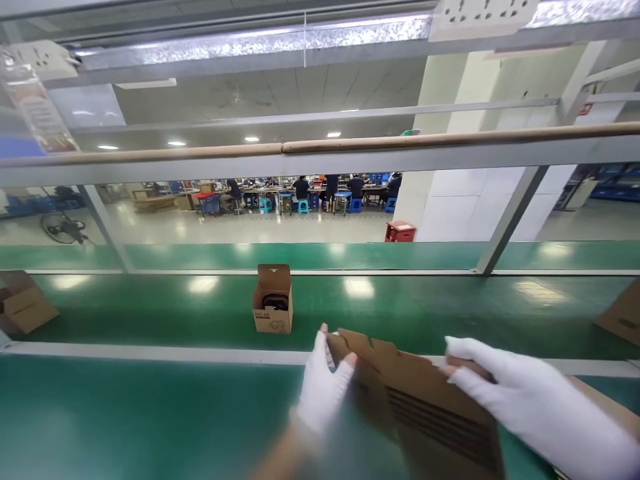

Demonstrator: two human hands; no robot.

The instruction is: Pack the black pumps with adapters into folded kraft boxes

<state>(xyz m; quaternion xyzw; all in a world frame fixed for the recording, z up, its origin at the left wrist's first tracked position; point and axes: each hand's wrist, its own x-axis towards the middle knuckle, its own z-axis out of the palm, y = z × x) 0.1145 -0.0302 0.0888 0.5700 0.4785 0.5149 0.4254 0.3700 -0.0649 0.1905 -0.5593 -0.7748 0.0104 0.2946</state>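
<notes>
The bottom edge cuts off the held cardboard carton [425, 400], its lower part blurred like the left forearm [283, 453]. Side edges crop the leftmost box [27, 310] and rightmost box [623, 317]. The distant workers' [302, 189] handwork is too small to tell.

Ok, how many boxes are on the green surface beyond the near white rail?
3: a left box, a middle box and a right box; the outer two run past the frame.
</notes>
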